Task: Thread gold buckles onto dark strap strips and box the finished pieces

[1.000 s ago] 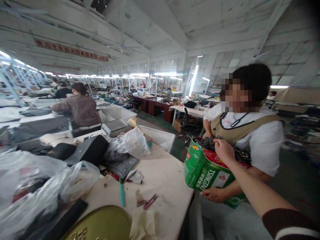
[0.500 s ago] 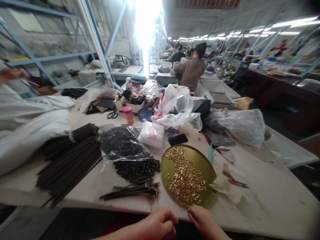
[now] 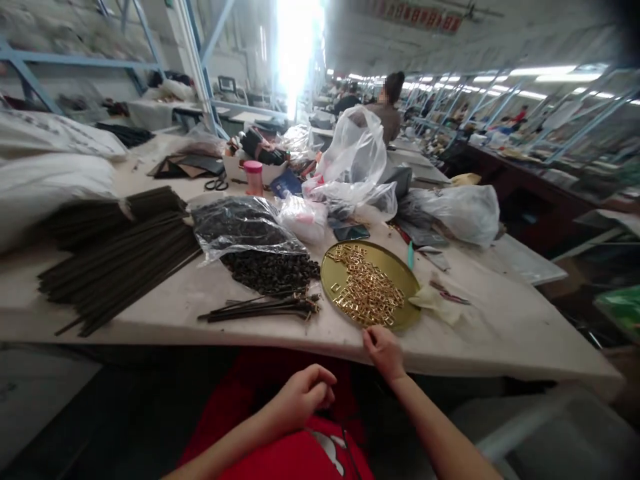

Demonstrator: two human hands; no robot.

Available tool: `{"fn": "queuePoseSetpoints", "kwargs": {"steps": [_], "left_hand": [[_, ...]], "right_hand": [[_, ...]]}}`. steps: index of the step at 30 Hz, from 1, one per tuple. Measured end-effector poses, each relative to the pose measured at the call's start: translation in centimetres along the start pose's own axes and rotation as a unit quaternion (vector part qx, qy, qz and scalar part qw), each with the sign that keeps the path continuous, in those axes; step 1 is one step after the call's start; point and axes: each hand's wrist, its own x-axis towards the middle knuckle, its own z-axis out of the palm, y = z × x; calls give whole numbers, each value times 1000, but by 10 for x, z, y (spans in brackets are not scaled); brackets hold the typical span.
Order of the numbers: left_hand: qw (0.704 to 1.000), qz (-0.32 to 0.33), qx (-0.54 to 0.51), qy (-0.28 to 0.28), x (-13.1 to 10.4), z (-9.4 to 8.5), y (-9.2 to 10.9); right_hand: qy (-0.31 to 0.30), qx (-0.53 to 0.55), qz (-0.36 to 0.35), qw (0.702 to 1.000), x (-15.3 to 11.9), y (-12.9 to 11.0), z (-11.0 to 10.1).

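Gold tray: lying on the white table near its front edge, holding a heap of gold buckles. Right hand is resting at the table edge just below it, fingers loosely open, gripping nothing. Left hand is curling closed over the lap. Beside the tray: clear bag spilling black fittings; black straps. No legible writing.

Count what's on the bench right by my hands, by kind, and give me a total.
Round gold tray of small gold buckles: 1
Heap of loose black parts: 1
Bundle of dark straps: 1
Teal tool: 1
Total: 4
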Motion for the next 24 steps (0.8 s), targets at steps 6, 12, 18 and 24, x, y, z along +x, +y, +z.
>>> {"fn": "queuePoseSetpoints", "kwargs": {"steps": [6,12,18,24], "left_hand": [[970,102,202,88,-43,-37,26],[878,168,416,165,-45,-55,49],[802,184,554,130,-9,-60,78],[724,213,654,61,123,-58,121]], "right_hand": [[77,38,6,996,23,10,-28],[91,22,60,994,63,49,-40],[75,29,57,995,115,89,-29],[43,61,10,997,168,108,-14]]}}
